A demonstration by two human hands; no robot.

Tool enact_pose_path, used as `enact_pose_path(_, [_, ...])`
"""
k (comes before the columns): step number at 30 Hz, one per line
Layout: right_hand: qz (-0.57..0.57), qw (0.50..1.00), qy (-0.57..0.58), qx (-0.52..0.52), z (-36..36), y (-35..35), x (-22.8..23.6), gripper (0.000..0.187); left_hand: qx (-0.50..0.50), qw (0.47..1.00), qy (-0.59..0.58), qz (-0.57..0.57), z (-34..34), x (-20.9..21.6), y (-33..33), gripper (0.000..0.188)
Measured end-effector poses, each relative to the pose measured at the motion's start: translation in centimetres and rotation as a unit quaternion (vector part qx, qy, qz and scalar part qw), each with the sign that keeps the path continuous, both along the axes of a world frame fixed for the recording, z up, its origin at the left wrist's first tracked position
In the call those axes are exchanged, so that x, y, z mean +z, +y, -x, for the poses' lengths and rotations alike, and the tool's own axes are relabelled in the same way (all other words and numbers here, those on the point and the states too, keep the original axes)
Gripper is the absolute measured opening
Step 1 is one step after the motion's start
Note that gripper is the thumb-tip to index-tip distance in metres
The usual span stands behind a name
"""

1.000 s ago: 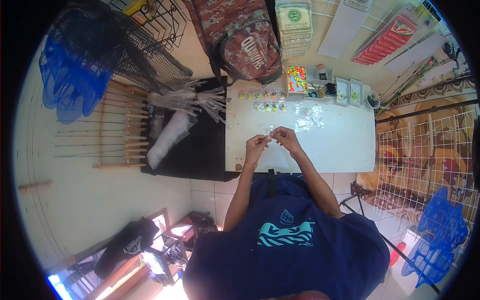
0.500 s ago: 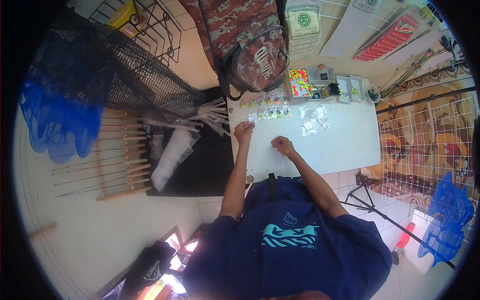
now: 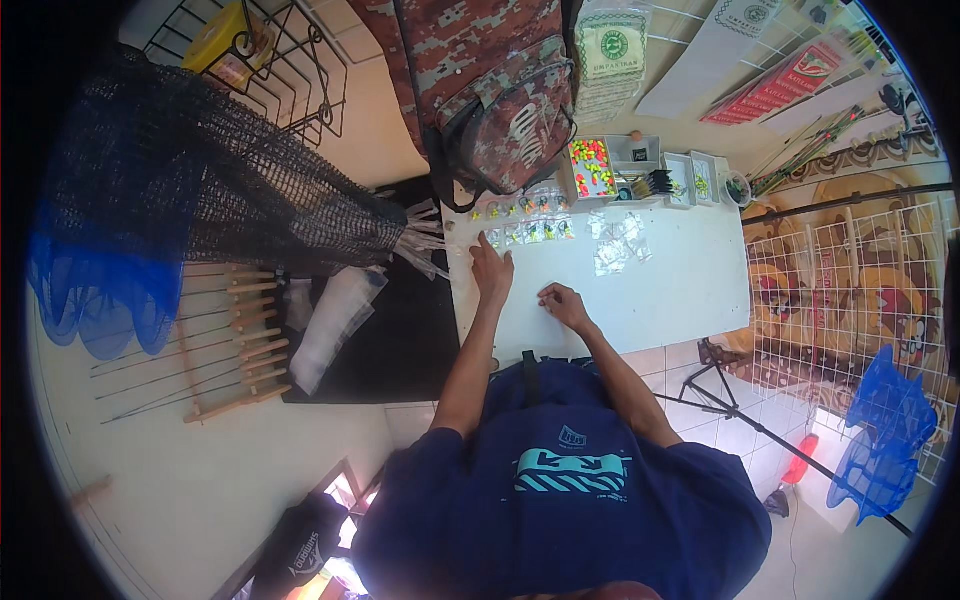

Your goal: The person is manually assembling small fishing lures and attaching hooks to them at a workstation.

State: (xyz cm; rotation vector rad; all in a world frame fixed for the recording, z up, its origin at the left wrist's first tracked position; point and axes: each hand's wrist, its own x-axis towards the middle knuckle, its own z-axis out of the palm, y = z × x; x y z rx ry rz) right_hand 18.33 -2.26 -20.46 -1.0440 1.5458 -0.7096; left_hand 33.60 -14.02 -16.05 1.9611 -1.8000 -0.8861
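Observation:
My left hand (image 3: 492, 270) is over the left part of the white table, index finger stretched out and thumb apart. Its fingertip touches or nearly touches a small clear plastic packet (image 3: 492, 239) at the left end of the nearer row. Beside it lie more filled packets (image 3: 535, 232) with bright yellow-green bits, and a second row (image 3: 510, 208) lies behind them. To the right, my right hand (image 3: 565, 304) hovers over or rests on the bare tabletop with thumb and fingers pinched together; whatever may be between them is too small to make out.
Flat clear packets (image 3: 620, 243) lie scattered right of the rows. At the table's back stand a box of colourful small pieces (image 3: 592, 168), grey trays (image 3: 678, 180) and a round tub (image 3: 737, 188). A camouflage bag (image 3: 500, 100) hangs behind; black netting (image 3: 240, 160) hangs at left.
My left hand's index finger has stretched out toward the left end of the nearer packet row, where the fingers were bunched before. My right hand stays pinched near the same place. The view has shifted slightly.

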Motion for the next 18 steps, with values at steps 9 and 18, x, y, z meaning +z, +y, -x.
enact_pose_path(9, [0.000, 1.000, -0.007, 0.020, 0.2, 0.1, 0.4, 0.015, -0.126, 0.978, -0.120, 0.118, -0.2, -0.7, 1.9, 0.063])
enact_pose_path(18, [-0.006, 0.999, 0.005, 0.032, 0.0, 0.0, 0.9, 0.015, -0.144, 0.974, -0.144, 0.098, -0.6, -1.9, 1.6, 0.064])
